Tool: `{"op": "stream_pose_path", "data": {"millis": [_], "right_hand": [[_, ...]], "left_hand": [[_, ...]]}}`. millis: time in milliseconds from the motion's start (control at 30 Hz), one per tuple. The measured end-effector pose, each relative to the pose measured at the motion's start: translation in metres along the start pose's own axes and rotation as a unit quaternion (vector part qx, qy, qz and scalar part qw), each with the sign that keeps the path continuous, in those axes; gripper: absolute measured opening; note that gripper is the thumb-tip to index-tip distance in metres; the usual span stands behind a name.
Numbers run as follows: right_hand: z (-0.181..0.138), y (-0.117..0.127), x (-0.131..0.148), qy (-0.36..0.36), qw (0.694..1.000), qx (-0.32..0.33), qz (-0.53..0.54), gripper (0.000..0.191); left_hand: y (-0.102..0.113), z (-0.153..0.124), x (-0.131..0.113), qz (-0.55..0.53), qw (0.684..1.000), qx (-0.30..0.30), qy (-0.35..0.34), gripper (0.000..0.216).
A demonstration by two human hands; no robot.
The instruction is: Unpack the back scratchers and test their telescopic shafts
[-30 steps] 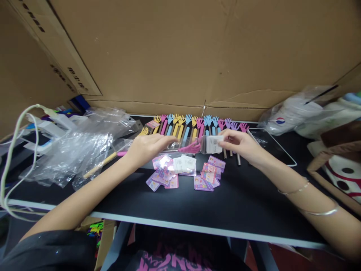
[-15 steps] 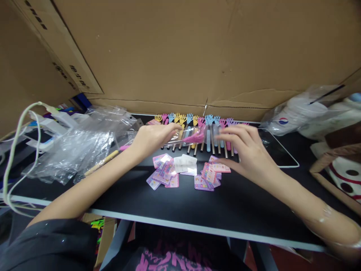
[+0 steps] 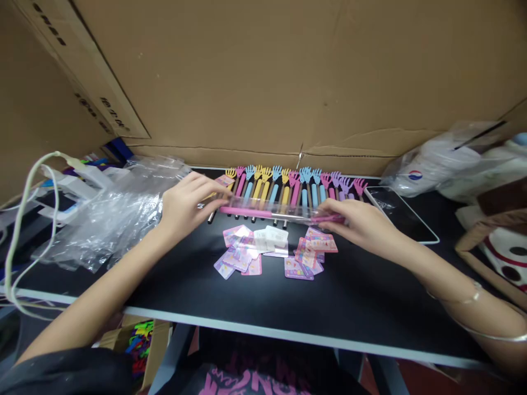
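Your left hand (image 3: 185, 202) and right hand (image 3: 357, 220), apart, pinch opposite ends of the bagged pink stick (image 3: 249, 212) mid-frame, cards (image 3: 304, 253) just below centre.

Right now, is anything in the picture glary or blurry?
Head view: glare streaks the plastic bags and partly pales the left card pile; head view: reflections cross the clear sleeve, and print on the white cards is too soft to read.

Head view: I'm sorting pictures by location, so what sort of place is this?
Probably a makeshift workspace for small goods: a row of back scratchers, piled plastic bags and scattered cards lie on a black tabletop.
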State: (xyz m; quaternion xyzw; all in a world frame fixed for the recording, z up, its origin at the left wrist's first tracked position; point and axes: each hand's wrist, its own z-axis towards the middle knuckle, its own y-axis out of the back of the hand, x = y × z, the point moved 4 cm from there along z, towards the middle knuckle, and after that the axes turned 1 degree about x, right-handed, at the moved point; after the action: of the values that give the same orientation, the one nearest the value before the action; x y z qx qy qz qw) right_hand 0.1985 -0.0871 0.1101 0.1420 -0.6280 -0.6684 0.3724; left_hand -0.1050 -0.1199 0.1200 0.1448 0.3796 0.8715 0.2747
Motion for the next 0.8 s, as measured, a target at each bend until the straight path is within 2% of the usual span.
{"op": "stream_pose_path", "data": {"millis": [133,200,333,467,533,633,733,800], "right_hand": [[-0.005,-0.005,-0.004,0.003,0.990,0.050,0.135,0.022],[-0.007,-0.006,-0.004,0.003,0.981,0.074,0.179,0.023],[-0.010,-0.004,-0.005,0.000,0.970,0.096,0.222,0.023],[-0.011,-0.004,-0.005,-0.007,0.970,0.086,0.228,0.024],[-0.013,-0.005,-0.004,-0.008,0.969,0.092,0.228,0.025],[-0.019,-0.005,-0.006,-0.013,0.971,0.120,0.208,0.028],[-0.030,0.001,-0.017,-0.030,0.975,0.132,0.176,0.032],[-0.039,0.009,-0.030,-0.047,0.978,0.125,0.158,0.029]], "left_hand": [[0.004,-0.020,-0.002,0.048,0.992,-0.050,-0.108,0.009],[0.006,-0.023,-0.004,0.083,0.985,-0.059,-0.138,0.014],[0.009,-0.021,-0.008,0.126,0.978,-0.035,-0.164,0.036],[0.007,-0.022,-0.017,0.146,0.969,-0.016,-0.197,0.026],[0.006,-0.025,-0.020,0.153,0.968,-0.016,-0.198,0.020],[0.010,-0.031,-0.019,0.175,0.967,-0.047,-0.179,0.017],[0.018,-0.044,-0.009,0.201,0.967,-0.046,-0.150,0.012],[0.026,-0.054,0.005,0.209,0.972,-0.027,-0.105,0.008]]}}
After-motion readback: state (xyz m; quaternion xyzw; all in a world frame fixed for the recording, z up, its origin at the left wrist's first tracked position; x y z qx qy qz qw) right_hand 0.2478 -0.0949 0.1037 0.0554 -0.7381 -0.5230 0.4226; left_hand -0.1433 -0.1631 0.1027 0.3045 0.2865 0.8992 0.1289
